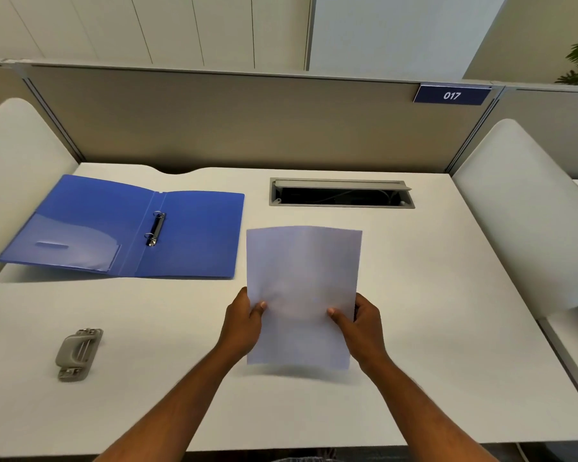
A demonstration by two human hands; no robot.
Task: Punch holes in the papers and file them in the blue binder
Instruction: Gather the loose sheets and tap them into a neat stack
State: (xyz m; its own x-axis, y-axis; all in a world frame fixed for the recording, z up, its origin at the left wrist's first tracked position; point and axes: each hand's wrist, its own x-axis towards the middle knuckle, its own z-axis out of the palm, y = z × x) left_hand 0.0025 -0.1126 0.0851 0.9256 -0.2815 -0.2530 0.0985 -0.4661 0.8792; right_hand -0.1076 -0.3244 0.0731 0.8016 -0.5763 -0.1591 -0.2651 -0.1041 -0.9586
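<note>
I hold white papers (302,268) upright above the middle of the desk, their lower edge just over the surface. My left hand (242,323) grips the left edge and my right hand (364,323) grips the right edge, thumbs on the front. The blue binder (197,235) lies open flat at the far left, its two metal rings (156,228) standing on the spine. A grey hole punch (77,353) rests on the desk at the near left, apart from both hands.
The white desk (447,328) has an open grey cable tray (342,193) at the back centre. A beige partition (247,121) closes the back, with a blue "017" sign (451,95). White side panels stand at left (17,161) and right (521,208).
</note>
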